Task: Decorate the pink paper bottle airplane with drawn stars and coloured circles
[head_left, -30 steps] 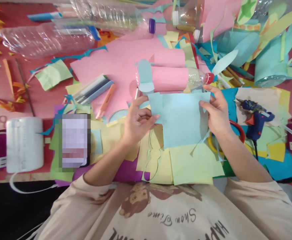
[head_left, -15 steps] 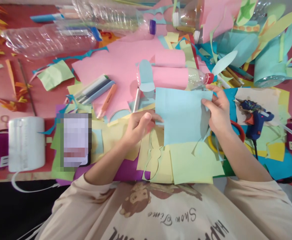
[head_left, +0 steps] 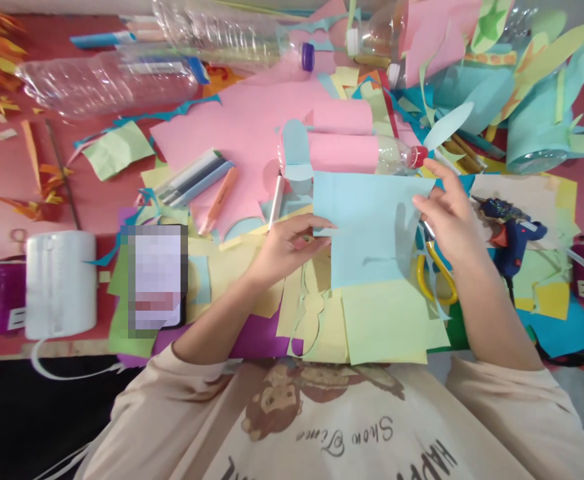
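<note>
A light blue sheet of paper [head_left: 367, 220] lies in front of me, over a pale green sheet [head_left: 387, 323]. My left hand [head_left: 297, 247] has its thumb and fingers closed at the paper's left edge. At the right edge, my right hand [head_left: 447, 210] is open, its thumb over the paper's border and its index finger raised apart; a shadow falls on the sheet. Yellow-handled scissors [head_left: 425, 280] lie partly hidden below my right hand. Beyond the sheet rests a clear bottle wrapped in pink paper [head_left: 345, 153] with a red cap.
A blue glue gun [head_left: 517, 247] lies at the right. Markers [head_left: 197, 180], a phone [head_left: 159, 273] and a white case [head_left: 62, 283] are on the left. Clear plastic bottles [head_left: 107, 80] line the back, with a teal paper-covered container [head_left: 537, 133] at the back right. Paper scraps surround everything.
My right hand has loosened from the paper's upper right corner, thumb and index finger spreading. My left thumb has come down toward the fingers at the left edge. The view has shifted slightly.
</note>
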The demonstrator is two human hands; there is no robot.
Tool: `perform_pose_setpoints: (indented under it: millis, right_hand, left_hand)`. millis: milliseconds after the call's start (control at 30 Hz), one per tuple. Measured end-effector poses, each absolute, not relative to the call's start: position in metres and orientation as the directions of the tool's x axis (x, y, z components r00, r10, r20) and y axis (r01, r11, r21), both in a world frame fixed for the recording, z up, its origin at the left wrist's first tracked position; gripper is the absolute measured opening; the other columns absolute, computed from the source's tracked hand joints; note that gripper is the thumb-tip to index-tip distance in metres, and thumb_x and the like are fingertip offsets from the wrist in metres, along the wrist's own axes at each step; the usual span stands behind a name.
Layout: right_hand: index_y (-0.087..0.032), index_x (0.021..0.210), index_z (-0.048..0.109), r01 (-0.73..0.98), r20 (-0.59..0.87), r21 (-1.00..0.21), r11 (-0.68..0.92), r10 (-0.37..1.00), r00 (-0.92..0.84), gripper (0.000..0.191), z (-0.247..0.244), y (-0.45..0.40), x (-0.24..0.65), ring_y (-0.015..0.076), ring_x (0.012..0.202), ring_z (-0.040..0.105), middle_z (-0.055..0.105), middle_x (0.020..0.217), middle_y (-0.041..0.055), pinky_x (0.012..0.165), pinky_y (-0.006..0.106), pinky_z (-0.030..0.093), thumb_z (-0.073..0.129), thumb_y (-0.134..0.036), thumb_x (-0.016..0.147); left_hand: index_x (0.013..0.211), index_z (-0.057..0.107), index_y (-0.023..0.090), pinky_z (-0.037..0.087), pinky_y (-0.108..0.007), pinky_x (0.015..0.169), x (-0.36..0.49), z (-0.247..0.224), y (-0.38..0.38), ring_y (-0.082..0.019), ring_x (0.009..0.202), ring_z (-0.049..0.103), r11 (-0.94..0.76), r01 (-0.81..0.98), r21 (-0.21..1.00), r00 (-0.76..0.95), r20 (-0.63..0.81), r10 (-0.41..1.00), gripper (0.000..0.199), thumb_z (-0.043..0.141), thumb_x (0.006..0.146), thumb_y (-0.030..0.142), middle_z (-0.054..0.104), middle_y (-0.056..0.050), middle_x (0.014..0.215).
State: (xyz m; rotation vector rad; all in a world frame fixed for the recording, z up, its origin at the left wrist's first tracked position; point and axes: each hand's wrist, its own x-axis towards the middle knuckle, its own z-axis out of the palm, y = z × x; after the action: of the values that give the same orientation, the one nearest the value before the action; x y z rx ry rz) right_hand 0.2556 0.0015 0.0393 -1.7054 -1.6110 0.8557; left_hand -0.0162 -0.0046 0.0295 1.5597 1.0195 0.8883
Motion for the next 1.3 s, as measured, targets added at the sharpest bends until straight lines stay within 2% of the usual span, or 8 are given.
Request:
perform_pose_setpoints:
  millis: [133, 333, 467, 600, 933, 1100, 1200, 1300]
  right_hand:
    - [-0.026, 0.142, 0.037, 0.752, 0.100, -0.656, 0.066, 0.995, 0.000, 0.053, 0.071, -0.027, 0.274, 0.0244, 0.130, 0.050, 0.047, 0.145, 0.0100, 0.103, 0.043, 0.046, 0.051, -0.035, 0.092]
    - [-0.017, 0.131, 0.051, 0.996, -0.215, -0.082, -0.017, 0.977, -0.001, 0.045, 0.080, -0.067, 0.295, 0.0342, 0.096, 0.066, 0.061, 0.115, 0.0188, 0.079, 0.045, 0.056, 0.050, -0.039, 0.092]
    - [-0.015, 0.140, 0.042, 0.995, -0.205, 0.082, 0.059, 0.978, -0.041, 0.056, 0.073, -0.074, 0.294, 0.0338, 0.091, 0.067, 0.058, 0.106, 0.0202, 0.072, 0.041, 0.056, 0.048, -0.043, 0.092]
    - [-0.013, 0.146, 0.038, 0.978, -0.305, 0.195, 0.072, 0.952, -0.009, 0.069, 0.073, -0.069, 0.290, 0.0321, 0.070, 0.066, 0.063, 0.095, 0.0170, 0.051, 0.036, 0.048, 0.053, -0.048, 0.088]
    - [-0.018, 0.127, 0.062, 0.974, -0.305, -0.130, -0.185, 0.942, 0.138, 0.055, 0.075, -0.059, 0.302, 0.0311, 0.077, 0.070, 0.071, 0.072, 0.0077, 0.069, 0.041, 0.055, 0.066, -0.041, 0.076]
    - [-0.027, 0.124, 0.061, 0.730, -0.427, -0.502, -0.465, 0.867, 0.259, 0.054, 0.096, -0.061, 0.322, 0.0272, 0.085, 0.069, 0.072, 0.100, 0.0101, 0.071, 0.041, 0.057, 0.066, -0.031, 0.070]
    - [-0.037, 0.110, 0.064, 0.645, -0.498, -0.593, -0.481, 0.849, 0.175, 0.046, 0.107, -0.061, 0.339, 0.0278, 0.104, 0.066, 0.067, 0.119, 0.0082, 0.082, 0.040, 0.054, 0.071, -0.041, 0.065]
    - [-0.038, 0.099, 0.064, 0.593, -0.523, -0.621, -0.512, 0.835, 0.173, 0.057, 0.116, -0.065, 0.343, 0.0304, 0.101, 0.065, 0.066, 0.118, 0.0087, 0.071, 0.039, 0.054, 0.084, -0.045, 0.047]
  left_hand:
    - [0.085, 0.073, 0.022, 0.049, -0.024, 0.065, -0.015, 0.027, -0.003, -0.014, 0.080, 0.063, -0.179, 0.116, 0.977, 0.305, 0.136, 0.942, 0.011, 0.066, 0.078, 0.019, 0.068, -0.003, 0.088]
    - [0.082, 0.075, 0.024, 0.050, -0.032, 0.071, -0.015, 0.033, -0.004, -0.018, 0.079, 0.063, -0.142, 0.070, 0.987, 0.339, 0.110, 0.934, 0.030, 0.056, 0.088, 0.046, 0.070, -0.005, 0.085]
    - [0.080, 0.077, 0.023, 0.051, -0.034, 0.075, -0.016, 0.032, -0.004, -0.020, 0.082, 0.064, -0.062, 0.070, 0.996, 0.334, 0.035, 0.942, 0.038, 0.052, 0.089, 0.051, 0.072, -0.005, 0.086]
    - [0.084, 0.078, 0.023, 0.049, -0.029, 0.062, -0.017, 0.028, -0.004, -0.017, 0.075, 0.063, 0.041, 0.050, 0.998, 0.336, -0.056, 0.940, 0.018, 0.064, 0.082, 0.035, 0.072, -0.003, 0.083]
    - [0.099, 0.075, 0.022, 0.043, -0.023, 0.055, -0.015, 0.032, -0.006, -0.010, 0.066, 0.050, 0.051, 0.031, 0.998, 0.432, -0.059, 0.900, 0.028, 0.064, 0.074, 0.016, 0.067, -0.004, 0.087]
    - [0.113, 0.070, 0.023, 0.036, -0.021, 0.049, -0.015, 0.036, -0.006, -0.007, 0.057, 0.037, 0.090, 0.053, 0.995, 0.472, -0.104, 0.875, 0.040, 0.062, 0.075, 0.014, 0.056, 0.000, 0.072]
    - [0.116, 0.068, 0.024, 0.032, -0.020, 0.047, -0.015, 0.035, -0.007, -0.007, 0.056, 0.035, 0.092, 0.057, 0.994, 0.457, -0.108, 0.883, 0.042, 0.062, 0.075, 0.015, 0.050, 0.001, 0.069]
    - [0.118, 0.067, 0.024, 0.030, -0.020, 0.046, -0.015, 0.033, -0.007, -0.008, 0.054, 0.035, 0.095, 0.066, 0.993, 0.428, -0.114, 0.897, 0.043, 0.063, 0.075, 0.016, 0.041, 0.003, 0.062]
